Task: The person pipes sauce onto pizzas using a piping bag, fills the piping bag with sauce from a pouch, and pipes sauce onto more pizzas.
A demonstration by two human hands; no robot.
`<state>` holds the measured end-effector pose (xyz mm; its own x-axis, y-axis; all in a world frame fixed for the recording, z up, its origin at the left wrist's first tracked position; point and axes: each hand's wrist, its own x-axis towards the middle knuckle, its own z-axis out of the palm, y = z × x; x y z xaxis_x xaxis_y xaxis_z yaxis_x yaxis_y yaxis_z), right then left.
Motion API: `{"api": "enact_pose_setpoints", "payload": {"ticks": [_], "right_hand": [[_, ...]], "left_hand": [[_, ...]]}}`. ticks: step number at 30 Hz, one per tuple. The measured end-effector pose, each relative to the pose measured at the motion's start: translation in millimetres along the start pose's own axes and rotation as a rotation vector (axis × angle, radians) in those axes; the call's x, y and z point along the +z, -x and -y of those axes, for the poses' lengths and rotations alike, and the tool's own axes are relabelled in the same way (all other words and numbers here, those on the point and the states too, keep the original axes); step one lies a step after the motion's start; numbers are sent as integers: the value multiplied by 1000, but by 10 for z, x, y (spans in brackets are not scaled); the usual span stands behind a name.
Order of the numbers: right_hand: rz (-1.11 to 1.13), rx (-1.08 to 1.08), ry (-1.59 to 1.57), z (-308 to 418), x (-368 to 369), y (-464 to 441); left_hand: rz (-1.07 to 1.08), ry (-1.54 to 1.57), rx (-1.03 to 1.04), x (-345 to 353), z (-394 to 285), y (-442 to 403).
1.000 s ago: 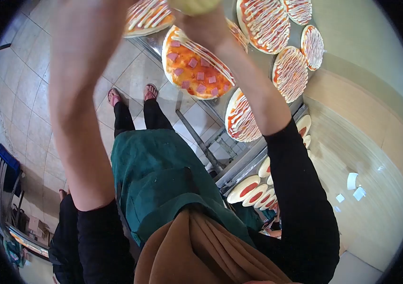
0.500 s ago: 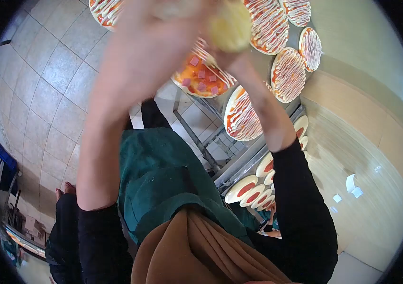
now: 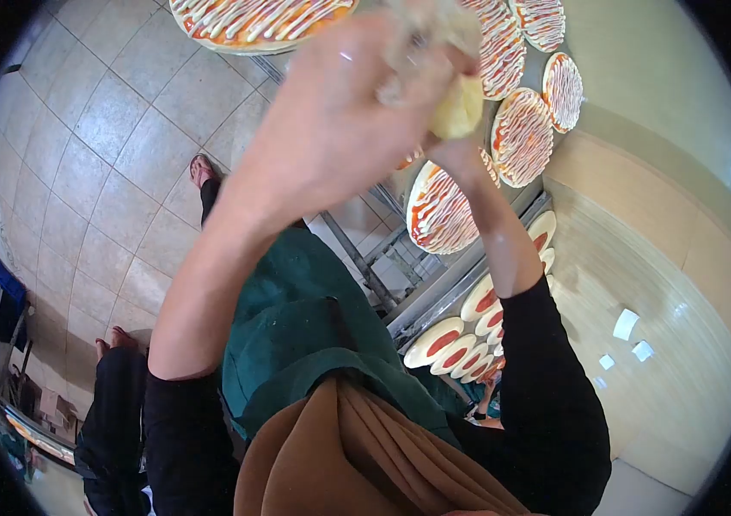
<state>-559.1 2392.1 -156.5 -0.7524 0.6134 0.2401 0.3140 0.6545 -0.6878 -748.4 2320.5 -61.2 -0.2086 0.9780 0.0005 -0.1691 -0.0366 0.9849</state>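
Both my hands are raised at the top of the view, around a clear plastic piping bag [image 3: 460, 107] with a pale yellow filling. My left hand [image 3: 357, 112] is closed on the bag's crumpled upper part. Below the bag, my right hand [image 3: 453, 155] grips it from the right, its fingers mostly hidden. Under the hands, the pizza is almost wholly covered from sight. Beside them lies a pizza [image 3: 444, 206] striped with white and red sauce. Another striped pizza [image 3: 262, 21] sits at the upper left.
More striped pizzas [image 3: 523, 138] lie along the metal table at the upper right. Beneath, several dough rounds with red sauce [image 3: 436, 341] are grouped on a lower surface. A person's dark-clothed leg [image 3: 116, 404] and foot are at the left on the tiled floor [image 3: 107, 198].
My left hand and the bag have shifted right and down. My left forearm now covers the ham-topped pizza and has uncovered the upper-left pizza and a foot on the floor.
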Motion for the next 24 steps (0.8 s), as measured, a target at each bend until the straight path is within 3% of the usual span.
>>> {"api": "enact_pose_setpoints", "payload": {"ticks": [1, 3, 7, 8, 9, 11, 13, 15, 17, 20, 22, 24], "right_hand": [[5, -132, 151, -45, 105, -142], [36, -265, 318, -7, 303, -419], [-61, -265, -146, 82, 681, -944], [-16, -295, 27, 63, 611, -848], [32, -327, 200, 26, 468, -654], [34, -229, 107, 0, 259, -275], [3, 64, -230, 126, 112, -56], [28, 379, -372, 263, 15, 33], [58, 138, -268, 51, 159, -104], [23, -264, 153, 92, 408, -462], [-53, -327, 110, 54, 660, -759], [37, -366, 374, -114, 640, -534]], "left_hand": [[-133, 14, 158, 6, 63, -57], [-489, -167, 207, 63, 66, -108], [-232, -77, 112, -357, -148, -42], [-170, -16, 55, -435, -212, -19], [-297, -94, 97, -147, -89, -21], [-228, -123, 249, -49, 277, -17], [10, -90, 277, -111, 341, 9], [53, -95, 175, -57, 251, 106], [33, -41, 187, -104, 210, 93], [-148, -120, 273, -410, 345, 63], [-202, -11, 245, -475, 52, 47], [-199, -7, 205, -455, 4, 69]]}}
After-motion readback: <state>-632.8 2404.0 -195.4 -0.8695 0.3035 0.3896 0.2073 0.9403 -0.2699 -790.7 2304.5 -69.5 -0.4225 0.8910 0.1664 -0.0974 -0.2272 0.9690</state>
